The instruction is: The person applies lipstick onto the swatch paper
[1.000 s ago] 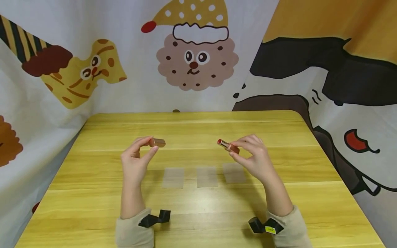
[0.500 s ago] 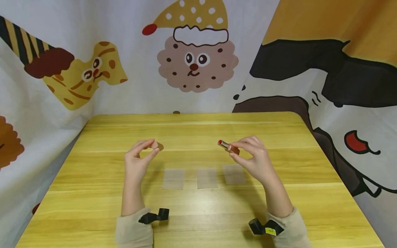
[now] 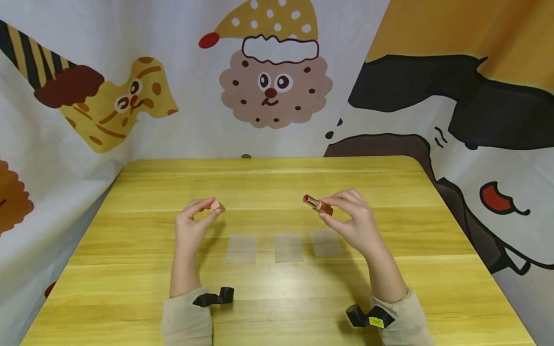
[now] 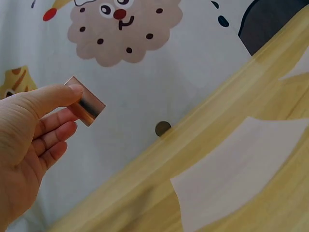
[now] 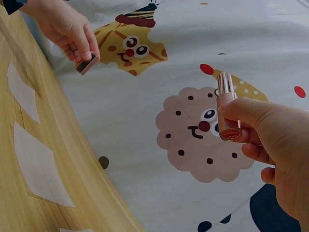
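Between thumb and fingertips, my left hand [image 3: 191, 226] pinches a lipstick cap [image 4: 90, 107], a small shiny rose-gold piece. In the head view the cap is seen nearly end-on and partly covered by the fingers. My right hand [image 3: 357, 221] holds the lipstick [image 3: 313, 202] by its rose-gold base, with the silver tube and red tip tilted up to the left. Both hands are raised over the table, the cap and lipstick well apart. Three pale square sheets lie in a row below them: a left one [image 3: 241, 250], a middle one [image 3: 289, 248] and a right one [image 3: 327, 243].
The wooden table [image 3: 277, 180] has rounded far corners. Behind it and along both sides hangs a cartoon-printed cloth [image 3: 186, 134]. Each sleeve cuff carries a black wrist camera, one on the left [image 3: 216, 297] and one on the right [image 3: 368, 316].
My left hand has shifted slightly right and turned the cap from side-on to nearly end-on in the head view. My right hand and the lipstick have stayed almost still.
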A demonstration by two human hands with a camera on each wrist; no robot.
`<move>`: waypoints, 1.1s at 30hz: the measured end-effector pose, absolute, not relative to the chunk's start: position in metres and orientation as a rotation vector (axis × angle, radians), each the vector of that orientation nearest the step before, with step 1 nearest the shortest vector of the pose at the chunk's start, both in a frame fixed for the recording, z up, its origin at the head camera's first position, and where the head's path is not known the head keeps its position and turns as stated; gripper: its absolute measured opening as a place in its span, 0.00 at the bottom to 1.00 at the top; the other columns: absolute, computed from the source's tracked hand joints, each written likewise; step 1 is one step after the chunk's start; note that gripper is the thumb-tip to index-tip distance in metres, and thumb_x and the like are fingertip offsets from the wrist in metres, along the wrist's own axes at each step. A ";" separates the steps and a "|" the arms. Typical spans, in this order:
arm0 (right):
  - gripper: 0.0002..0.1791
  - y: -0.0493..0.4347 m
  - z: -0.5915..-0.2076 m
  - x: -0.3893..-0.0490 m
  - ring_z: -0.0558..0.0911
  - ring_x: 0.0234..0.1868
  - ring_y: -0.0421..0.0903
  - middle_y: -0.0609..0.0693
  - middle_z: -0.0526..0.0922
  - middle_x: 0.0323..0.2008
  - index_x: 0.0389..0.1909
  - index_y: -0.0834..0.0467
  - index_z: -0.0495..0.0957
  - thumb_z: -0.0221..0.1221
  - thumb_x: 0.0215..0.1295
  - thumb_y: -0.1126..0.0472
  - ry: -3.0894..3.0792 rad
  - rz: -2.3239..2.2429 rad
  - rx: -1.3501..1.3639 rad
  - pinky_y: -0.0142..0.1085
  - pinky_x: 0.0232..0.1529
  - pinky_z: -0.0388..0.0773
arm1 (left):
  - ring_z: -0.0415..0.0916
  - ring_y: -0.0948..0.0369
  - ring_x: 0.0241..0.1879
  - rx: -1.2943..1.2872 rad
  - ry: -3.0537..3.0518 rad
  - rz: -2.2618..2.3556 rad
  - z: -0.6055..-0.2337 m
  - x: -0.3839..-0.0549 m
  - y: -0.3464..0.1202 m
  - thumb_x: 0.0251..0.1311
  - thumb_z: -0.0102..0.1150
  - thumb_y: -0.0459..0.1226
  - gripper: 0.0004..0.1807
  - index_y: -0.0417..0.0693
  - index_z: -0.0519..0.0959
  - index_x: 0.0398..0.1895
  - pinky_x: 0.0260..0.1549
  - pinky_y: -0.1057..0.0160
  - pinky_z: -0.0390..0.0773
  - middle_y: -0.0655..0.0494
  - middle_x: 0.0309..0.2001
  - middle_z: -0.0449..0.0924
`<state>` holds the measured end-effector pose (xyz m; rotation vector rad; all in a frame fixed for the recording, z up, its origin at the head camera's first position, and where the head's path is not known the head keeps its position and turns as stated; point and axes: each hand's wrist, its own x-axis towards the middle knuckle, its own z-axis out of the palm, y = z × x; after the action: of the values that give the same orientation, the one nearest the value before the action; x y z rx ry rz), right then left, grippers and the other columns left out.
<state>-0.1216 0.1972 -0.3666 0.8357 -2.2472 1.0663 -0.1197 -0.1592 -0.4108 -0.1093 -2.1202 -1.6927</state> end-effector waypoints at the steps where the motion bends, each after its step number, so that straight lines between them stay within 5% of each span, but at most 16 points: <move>1: 0.15 0.197 -0.367 -0.122 0.74 0.40 0.46 0.47 0.83 0.35 0.38 0.61 0.85 0.71 0.46 0.70 -2.246 1.066 0.837 0.38 0.40 0.70 | 0.74 0.59 0.43 -0.101 -2.120 -1.700 -0.416 -0.122 -0.161 0.50 0.69 0.24 0.16 0.31 0.82 0.44 0.50 0.60 0.70 0.39 0.41 0.81; 16: 0.14 0.194 -0.368 -0.123 0.74 0.40 0.46 0.47 0.83 0.35 0.38 0.60 0.85 0.71 0.46 0.70 -2.231 1.082 0.867 0.38 0.42 0.69 | 0.71 0.59 0.44 0.029 -2.216 -1.733 -0.459 -0.137 -0.172 0.50 0.71 0.31 0.17 0.35 0.83 0.45 0.50 0.53 0.69 0.47 0.43 0.81; 33: 0.15 0.195 -0.369 -0.120 0.75 0.41 0.45 0.46 0.83 0.36 0.38 0.60 0.85 0.71 0.47 0.69 -2.242 1.080 0.861 0.39 0.43 0.69 | 0.74 0.47 0.47 0.070 -2.354 -1.779 -0.448 -0.129 -0.169 0.52 0.69 0.26 0.17 0.31 0.81 0.46 0.51 0.47 0.73 0.38 0.46 0.80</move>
<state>-0.1204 0.1947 -0.3686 0.8607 -2.2420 1.0802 -0.1288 -0.1691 -0.4482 0.0704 -2.3544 -1.7789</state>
